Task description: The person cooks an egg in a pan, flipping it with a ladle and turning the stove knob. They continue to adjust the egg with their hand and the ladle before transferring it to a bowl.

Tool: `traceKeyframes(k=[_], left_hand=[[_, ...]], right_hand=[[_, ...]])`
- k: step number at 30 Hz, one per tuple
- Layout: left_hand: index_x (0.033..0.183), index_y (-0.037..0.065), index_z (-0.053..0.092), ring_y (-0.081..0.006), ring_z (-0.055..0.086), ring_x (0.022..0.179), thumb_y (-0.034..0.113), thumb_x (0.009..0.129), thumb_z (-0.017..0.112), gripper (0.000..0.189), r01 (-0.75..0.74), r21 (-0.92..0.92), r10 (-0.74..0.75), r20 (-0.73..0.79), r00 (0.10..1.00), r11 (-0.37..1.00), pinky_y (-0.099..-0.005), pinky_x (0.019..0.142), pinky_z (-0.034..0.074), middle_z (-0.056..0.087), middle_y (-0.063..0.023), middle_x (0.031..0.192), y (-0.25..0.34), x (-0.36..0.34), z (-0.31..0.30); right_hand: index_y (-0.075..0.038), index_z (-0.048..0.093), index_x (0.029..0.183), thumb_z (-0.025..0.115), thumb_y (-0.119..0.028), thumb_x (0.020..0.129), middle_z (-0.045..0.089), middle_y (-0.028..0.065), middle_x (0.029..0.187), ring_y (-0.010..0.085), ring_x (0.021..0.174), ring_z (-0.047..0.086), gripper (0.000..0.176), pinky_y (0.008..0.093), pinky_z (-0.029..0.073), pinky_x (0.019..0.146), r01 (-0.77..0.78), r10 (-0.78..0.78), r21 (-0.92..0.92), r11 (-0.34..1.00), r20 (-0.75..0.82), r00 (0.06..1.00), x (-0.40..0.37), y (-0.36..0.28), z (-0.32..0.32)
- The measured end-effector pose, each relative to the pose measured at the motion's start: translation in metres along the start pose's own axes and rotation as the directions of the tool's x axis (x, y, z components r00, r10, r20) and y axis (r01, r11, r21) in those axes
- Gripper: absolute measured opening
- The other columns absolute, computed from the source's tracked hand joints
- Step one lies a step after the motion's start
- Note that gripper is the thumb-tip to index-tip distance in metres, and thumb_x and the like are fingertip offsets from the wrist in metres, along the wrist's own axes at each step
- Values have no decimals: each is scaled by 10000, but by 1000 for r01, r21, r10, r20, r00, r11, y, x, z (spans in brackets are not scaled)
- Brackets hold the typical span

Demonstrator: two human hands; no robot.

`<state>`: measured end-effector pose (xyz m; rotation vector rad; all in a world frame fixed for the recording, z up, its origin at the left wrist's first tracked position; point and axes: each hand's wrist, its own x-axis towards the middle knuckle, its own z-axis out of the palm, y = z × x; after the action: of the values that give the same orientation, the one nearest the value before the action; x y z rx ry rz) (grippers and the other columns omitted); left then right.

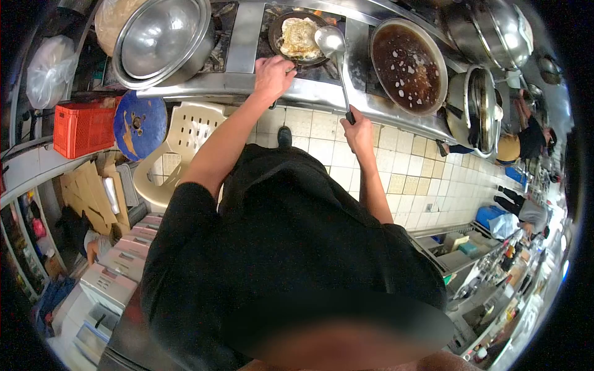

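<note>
My right hand point(359, 133) is closed round the dark handle of a long metal ladle point(344, 80). The ladle's round bowl hangs over the right edge of a small dark frying pan point(274, 34) on the stove. In the pan lies a pale, yellowish fried egg point(299, 38), whitish round its edges. At the pan's near side, my left hand point(272, 77) has its fingers curled round the pan's handle, which they mostly hide. To the right of the ladle stands a wide pot of brown liquid point(408, 67) with pale foam patches on top.
Large metal bowls point(164, 40) sit at the stove's left. Below them are a red crate point(85, 128), a blue round stool point(140, 125) and a beige plastic chair point(198, 127). A lidded pot point(461, 114) stands far right. Other people point(526, 148) are further along the tiled floor point(396, 161).
</note>
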<state>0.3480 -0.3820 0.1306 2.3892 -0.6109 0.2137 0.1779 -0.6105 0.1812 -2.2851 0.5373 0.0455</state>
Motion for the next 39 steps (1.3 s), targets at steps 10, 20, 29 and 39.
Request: traceKeyframes(k=[10, 20, 29, 39], left_hand=[[901, 109, 703, -232, 625, 929, 175, 783, 656, 144, -87, 323, 34, 168, 985, 942, -440, 897, 337, 660, -63, 887, 0, 32, 39], [739, 94, 675, -247, 659, 727, 139, 767, 593, 99, -173, 318, 164, 55, 985, 932, -408, 825, 375, 678, -103, 740, -6, 61, 28], [788, 87, 698, -268, 679, 795, 115, 785, 571, 129, -321, 408, 233, 251, 940, 854, -422, 856, 385, 702, -140, 818, 11, 149, -20], [859, 104, 702, -306, 670, 809, 165, 870, 541, 172, -300, 365, 159, 369, 916, 881, -455, 867, 380, 699, -146, 824, 0, 186, -27]], right_hand=[[-22, 630, 1131, 666, -163, 797, 665, 237, 880, 405, 849, 657, 365, 432, 515, 743, -5, 4, -23, 1000, -2, 1000, 0, 12, -16], [-27, 614, 1221, 683, -156, 810, 645, 188, 788, 267, 734, 654, 436, 370, 508, 698, 52, -52, -86, 995, 6, 999, 14, 3, -29], [-34, 617, 1219, 666, -156, 810, 653, 193, 824, 285, 752, 657, 429, 379, 508, 712, 5, -5, -25, 1000, -5, 1000, 19, -5, -25], [-10, 596, 1261, 678, -144, 824, 601, 90, 652, 150, 543, 591, 464, 317, 486, 559, 56, -56, -37, 998, -9, 998, 15, 10, -15]])
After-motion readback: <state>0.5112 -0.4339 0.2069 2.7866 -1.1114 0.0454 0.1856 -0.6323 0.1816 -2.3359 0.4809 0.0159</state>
